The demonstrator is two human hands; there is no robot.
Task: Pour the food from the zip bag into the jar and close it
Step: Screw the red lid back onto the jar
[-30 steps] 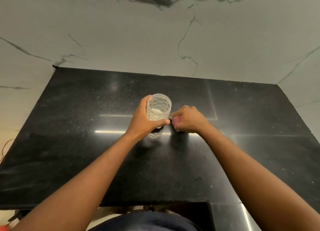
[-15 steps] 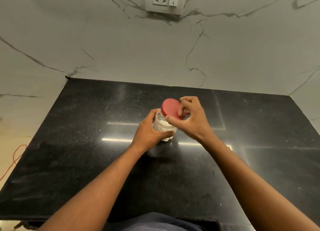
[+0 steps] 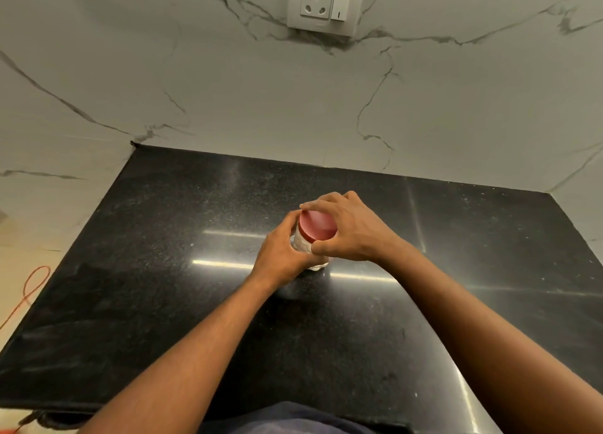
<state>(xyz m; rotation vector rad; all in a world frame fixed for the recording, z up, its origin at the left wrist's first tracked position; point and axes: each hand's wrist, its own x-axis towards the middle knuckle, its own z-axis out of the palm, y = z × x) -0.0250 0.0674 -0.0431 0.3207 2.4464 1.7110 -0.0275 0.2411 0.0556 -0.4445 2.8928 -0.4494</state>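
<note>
A small clear patterned jar [image 3: 301,245] with white food inside stands upright on the black counter [image 3: 163,270]. My left hand [image 3: 283,254] wraps around its body from the left. A red round lid [image 3: 317,225] sits on the jar's mouth, and my right hand [image 3: 350,230] grips the lid's rim with fingers curled around it. Most of the jar is hidden by both hands. No zip bag is in view.
A marble wall rises behind the counter with a white socket and switch [image 3: 324,4] high up. An orange cord [image 3: 31,287] lies on the floor to the left. The counter's front edge runs close to my body.
My right hand lifted the red lid from the counter beside the jar, brought it over the open mouth and set it on top. The left hand kept holding the jar.
</note>
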